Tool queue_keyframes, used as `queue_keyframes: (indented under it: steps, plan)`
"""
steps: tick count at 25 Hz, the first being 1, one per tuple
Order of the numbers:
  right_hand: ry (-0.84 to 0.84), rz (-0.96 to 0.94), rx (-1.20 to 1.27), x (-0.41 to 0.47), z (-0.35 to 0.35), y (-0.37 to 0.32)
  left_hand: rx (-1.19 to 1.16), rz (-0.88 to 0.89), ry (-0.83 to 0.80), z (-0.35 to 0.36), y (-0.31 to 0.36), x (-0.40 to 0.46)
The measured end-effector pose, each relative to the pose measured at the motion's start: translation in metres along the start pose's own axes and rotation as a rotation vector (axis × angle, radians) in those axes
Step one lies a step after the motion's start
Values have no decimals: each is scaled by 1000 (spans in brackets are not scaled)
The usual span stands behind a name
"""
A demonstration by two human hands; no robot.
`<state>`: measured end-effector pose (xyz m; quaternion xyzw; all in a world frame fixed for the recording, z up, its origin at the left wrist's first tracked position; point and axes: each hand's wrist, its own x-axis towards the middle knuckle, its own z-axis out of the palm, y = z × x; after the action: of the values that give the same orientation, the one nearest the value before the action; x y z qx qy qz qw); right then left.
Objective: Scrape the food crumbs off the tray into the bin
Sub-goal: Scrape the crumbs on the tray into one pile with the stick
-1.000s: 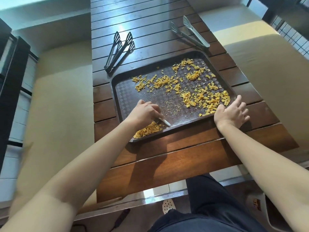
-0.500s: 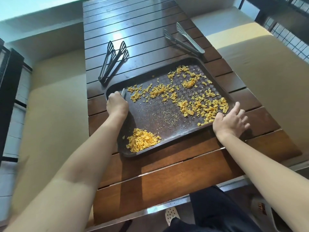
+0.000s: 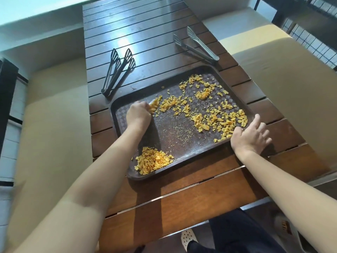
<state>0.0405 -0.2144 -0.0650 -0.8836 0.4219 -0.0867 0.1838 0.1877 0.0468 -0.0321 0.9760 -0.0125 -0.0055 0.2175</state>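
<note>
Between hands [image 3: 139,114] [image 3: 250,136]: tray [image 3: 182,143], crumbs [image 3: 209,110] scattered.

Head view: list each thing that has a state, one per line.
Tray: flat on the table, partly scraped.
Crumb pile: heaped at the tray's near left corner.
Loose crumbs: scattered across the far right.
Left hand: grips a scraper.
Right hand: open, steadying the tray's edge.
Black tongs: closed.
Steel tongs: open.

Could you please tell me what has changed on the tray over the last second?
The left hand, gripping a small pale scraper, left the heaped orange crumb pile at the near-left corner of the dark brown plastic tray and moved to the far-left scattered crumbs. The right hand stayed bracing the tray's near-right edge; the pile is unchanged.
</note>
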Motion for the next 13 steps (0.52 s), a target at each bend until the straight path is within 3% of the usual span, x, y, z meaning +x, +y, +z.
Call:
queue_keyframes:
  steps: [3,7,13]
  plan:
    - [-2,-2,1,0,0,-1,-48,100,-5,2,1,-13]
    - [2,2,7,-1,-1,-1,-16,-79,151,-16,-25,9]
    - [-3,13,1,0,0,-1,24,-67,53,-8,-18,30]
